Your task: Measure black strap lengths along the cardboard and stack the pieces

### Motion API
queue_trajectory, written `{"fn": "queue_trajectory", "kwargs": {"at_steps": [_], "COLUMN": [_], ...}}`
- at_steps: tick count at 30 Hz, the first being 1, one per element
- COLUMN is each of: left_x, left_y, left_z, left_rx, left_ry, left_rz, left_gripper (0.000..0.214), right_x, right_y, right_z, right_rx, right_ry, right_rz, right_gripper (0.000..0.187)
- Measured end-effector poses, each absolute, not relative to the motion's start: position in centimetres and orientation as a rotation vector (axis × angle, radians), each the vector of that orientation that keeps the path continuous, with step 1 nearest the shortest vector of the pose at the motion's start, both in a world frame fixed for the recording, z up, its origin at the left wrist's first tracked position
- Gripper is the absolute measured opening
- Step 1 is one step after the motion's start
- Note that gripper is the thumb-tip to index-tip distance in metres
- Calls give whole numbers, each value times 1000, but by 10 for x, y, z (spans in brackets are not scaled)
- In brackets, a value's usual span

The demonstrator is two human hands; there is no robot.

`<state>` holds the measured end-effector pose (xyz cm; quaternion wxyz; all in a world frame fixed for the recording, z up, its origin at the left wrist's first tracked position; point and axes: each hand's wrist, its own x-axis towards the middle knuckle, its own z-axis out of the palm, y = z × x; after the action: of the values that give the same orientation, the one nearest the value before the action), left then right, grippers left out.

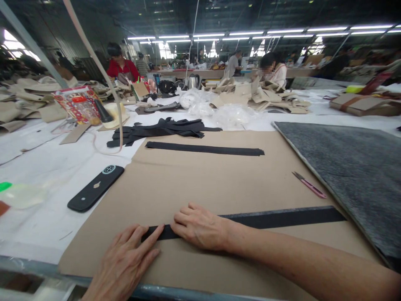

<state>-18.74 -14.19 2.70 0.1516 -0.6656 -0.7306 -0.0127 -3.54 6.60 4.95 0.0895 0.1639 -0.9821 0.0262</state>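
Note:
A long black strip of material point(291, 218) lies across the brown sheet point(250, 179) near the table's front edge. Along its far edge, right of my wrist, a narrow grey band shows. My left hand point(130, 255) rests at the strip's left end, fingers spread, the index fingertip on the black surface. Just to the right, my right hand point(200, 228) is closed with curled fingers on the strip, and covers part of it. Farther back on the sheet lies a second, flat black strip point(203, 149).
A phone point(95, 189) lies at the left, partly over the sheet's edge. Pink-handled thread snips point(309, 185) sit at the right, beside a thick grey felt-like sheet point(351, 167). Behind are a heap of black strips point(163, 129), clear plastic point(232, 115) and a hanging hose point(106, 75). Co-workers sit farther off.

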Motion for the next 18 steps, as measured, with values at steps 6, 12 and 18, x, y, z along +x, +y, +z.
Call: {"fn": "queue_trajectory", "kwargs": {"at_steps": [6,12,18], "left_x": [-184,-188,-198], "left_y": [-139,-140,-147], "left_z": [31,23,9], "left_rx": [-1912,-1914,-1920], "left_ry": [-2053,-2041,-2054], "left_rz": [15,47,59], "left_gripper": [53,57,56], "right_x": [-17,3,23], "right_y": [76,87,99], "right_z": [57,59,54], "right_rx": [448,395,354], "right_ry": [-2958,-2979,-2978], "right_rz": [90,98,83], "right_gripper": [15,14,17]}}
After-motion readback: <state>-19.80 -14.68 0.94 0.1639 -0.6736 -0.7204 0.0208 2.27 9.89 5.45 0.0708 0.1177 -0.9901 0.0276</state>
